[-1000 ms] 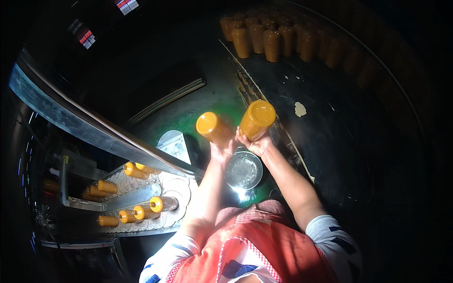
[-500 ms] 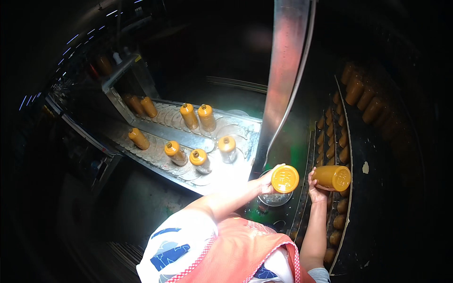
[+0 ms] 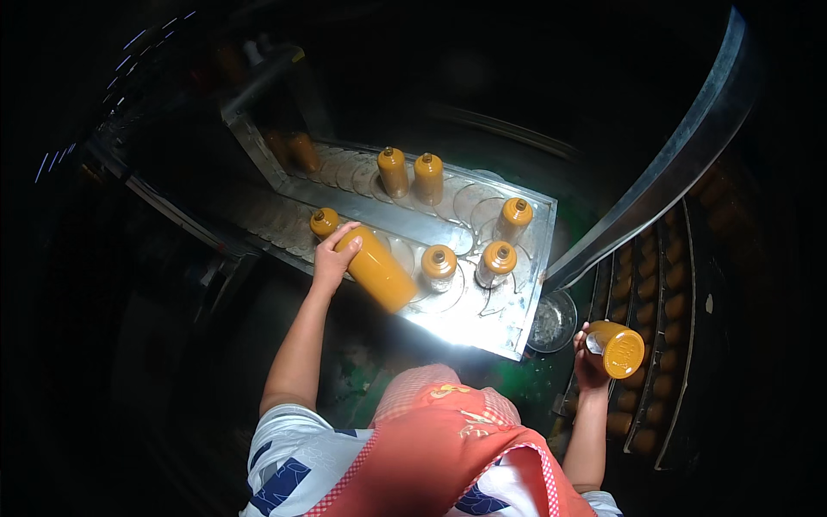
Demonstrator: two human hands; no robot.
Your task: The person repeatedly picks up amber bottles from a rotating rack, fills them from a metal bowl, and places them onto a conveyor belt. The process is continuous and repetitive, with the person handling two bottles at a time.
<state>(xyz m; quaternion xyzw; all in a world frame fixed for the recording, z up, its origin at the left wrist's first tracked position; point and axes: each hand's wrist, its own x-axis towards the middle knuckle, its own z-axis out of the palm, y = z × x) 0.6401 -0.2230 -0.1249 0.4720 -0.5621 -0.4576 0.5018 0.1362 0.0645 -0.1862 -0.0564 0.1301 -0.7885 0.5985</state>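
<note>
My left hand [image 3: 334, 258] is wrapped round the upper end of a glossy yellow-orange bottle [image 3: 381, 271], tilted over the near edge of a metal conveyor [image 3: 538, 267], its base toward me. Behind that hand another yellow-orange bottle [image 3: 324, 222] stands. Farther right, my right hand [image 3: 589, 366] grips a second bottle [image 3: 618, 349] whose embossed base faces me; its neck is hidden. Upright on the conveyor are several more bottles, among them a front one [image 3: 438, 265], a right one [image 3: 497, 261] and a far one [image 3: 392, 172]. Some look clear lower down.
A metal post [image 3: 663, 189] slants up beside the conveyor's right end. Below it sits a round clear dish [image 3: 553, 320]. Racks [image 3: 637, 302] with rows of yellow-orange bottles stand at the right. A metal frame [image 3: 258, 146] arches over the conveyor's far left.
My left hand has moved left from beside my right hand to over the conveyor, with a bottle in it. My right hand still holds its bottle. The view has shifted.
</note>
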